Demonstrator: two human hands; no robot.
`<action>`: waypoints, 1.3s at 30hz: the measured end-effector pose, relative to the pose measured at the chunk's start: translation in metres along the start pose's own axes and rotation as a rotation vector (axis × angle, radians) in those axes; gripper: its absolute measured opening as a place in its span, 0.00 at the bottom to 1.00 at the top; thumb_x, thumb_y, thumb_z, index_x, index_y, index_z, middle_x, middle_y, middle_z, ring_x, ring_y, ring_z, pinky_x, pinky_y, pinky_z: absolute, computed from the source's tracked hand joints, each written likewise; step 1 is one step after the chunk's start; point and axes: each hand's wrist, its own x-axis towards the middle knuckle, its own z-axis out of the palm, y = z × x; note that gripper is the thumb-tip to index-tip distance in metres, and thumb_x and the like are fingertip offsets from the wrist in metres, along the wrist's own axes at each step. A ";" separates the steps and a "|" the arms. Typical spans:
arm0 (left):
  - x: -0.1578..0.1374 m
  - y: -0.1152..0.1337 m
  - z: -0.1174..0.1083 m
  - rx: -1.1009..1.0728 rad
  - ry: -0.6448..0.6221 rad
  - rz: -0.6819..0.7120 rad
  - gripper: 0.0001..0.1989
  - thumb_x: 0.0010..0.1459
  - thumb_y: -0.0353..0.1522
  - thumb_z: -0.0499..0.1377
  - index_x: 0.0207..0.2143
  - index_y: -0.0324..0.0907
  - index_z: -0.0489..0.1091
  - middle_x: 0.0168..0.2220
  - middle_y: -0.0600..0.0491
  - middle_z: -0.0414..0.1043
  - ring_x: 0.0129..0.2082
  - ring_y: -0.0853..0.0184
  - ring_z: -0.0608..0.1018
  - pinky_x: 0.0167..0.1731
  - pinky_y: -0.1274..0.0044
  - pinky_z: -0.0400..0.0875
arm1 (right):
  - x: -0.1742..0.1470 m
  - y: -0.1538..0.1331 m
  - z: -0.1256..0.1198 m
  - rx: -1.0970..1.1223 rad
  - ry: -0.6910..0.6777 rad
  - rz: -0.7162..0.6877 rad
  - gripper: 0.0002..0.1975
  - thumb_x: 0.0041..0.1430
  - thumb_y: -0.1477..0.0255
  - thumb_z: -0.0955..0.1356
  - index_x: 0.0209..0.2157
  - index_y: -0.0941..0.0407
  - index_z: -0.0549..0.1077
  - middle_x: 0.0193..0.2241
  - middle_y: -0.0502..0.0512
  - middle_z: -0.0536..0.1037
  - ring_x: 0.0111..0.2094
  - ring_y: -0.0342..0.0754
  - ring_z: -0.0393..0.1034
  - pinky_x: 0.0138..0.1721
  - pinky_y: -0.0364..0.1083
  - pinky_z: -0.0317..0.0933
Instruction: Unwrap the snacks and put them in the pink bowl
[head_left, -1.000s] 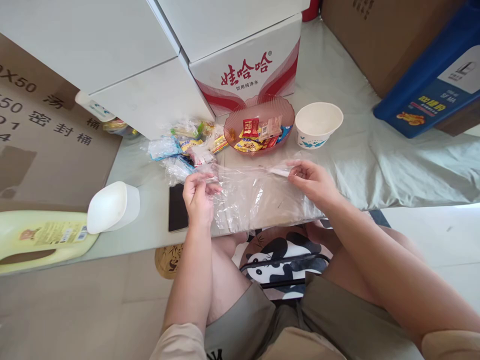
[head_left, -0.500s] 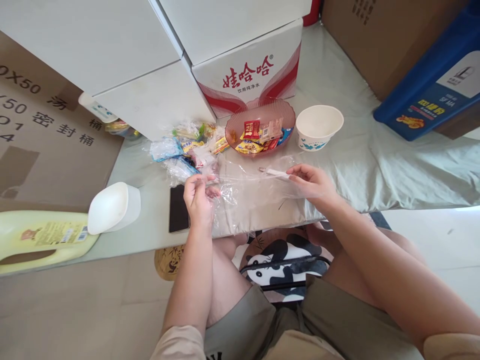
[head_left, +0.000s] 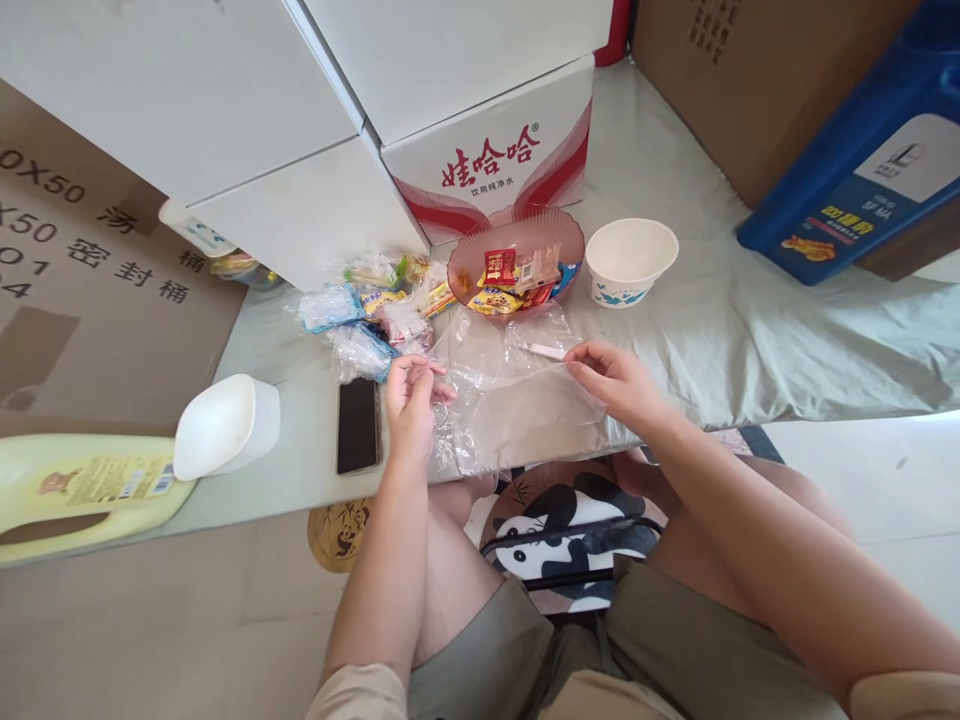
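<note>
A clear plastic bag (head_left: 517,400) stretches between my two hands at the front of the bench. My left hand (head_left: 412,400) pinches its left side. Thumb and fingers of my right hand (head_left: 615,378) are closed on its right edge. By my right fingertips is a slim white stick-like piece (head_left: 545,351); whether it is inside the bag or gripped too, I cannot tell. Beyond my left hand lies a pile of wrapped snack packets (head_left: 382,300). Behind the bag, a pink ribbed plastic bowl (head_left: 469,250) holds several small packets, with a white paper bowl (head_left: 630,260) beside it.
A phone (head_left: 358,425) lies left of my left hand. Farther left are a white tub (head_left: 229,425) and a pale yellow jug (head_left: 82,490). White drawers (head_left: 315,200) and a white-and-red carton (head_left: 495,160) stand behind; a blue jug (head_left: 847,170) is at right.
My right hand has moved slightly left and my left hand slightly right, so the bag sags lower between them. The white piece shows more beyond my right fingertips. The camera view has shifted a little.
</note>
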 end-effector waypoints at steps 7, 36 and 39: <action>-0.001 -0.003 0.002 0.027 -0.049 -0.007 0.14 0.50 0.37 0.66 0.34 0.43 0.66 0.29 0.58 0.73 0.18 0.75 0.74 0.18 0.83 0.66 | 0.001 0.006 0.003 -0.069 -0.021 -0.048 0.10 0.53 0.64 0.65 0.32 0.55 0.73 0.21 0.48 0.68 0.23 0.43 0.59 0.26 0.44 0.51; 0.010 -0.009 -0.006 0.031 0.107 0.124 0.18 0.48 0.40 0.70 0.32 0.43 0.66 0.22 0.60 0.68 0.18 0.75 0.71 0.20 0.83 0.64 | 0.000 0.001 0.000 0.090 0.135 -0.040 0.08 0.53 0.65 0.65 0.29 0.55 0.70 0.19 0.45 0.65 0.22 0.41 0.58 0.25 0.43 0.51; 0.011 -0.008 -0.009 0.008 0.096 0.080 0.18 0.47 0.42 0.70 0.32 0.43 0.67 0.22 0.60 0.69 0.18 0.75 0.70 0.20 0.83 0.63 | 0.003 0.003 0.001 0.222 0.177 -0.090 0.08 0.56 0.64 0.65 0.28 0.54 0.67 0.20 0.46 0.69 0.23 0.41 0.62 0.28 0.43 0.56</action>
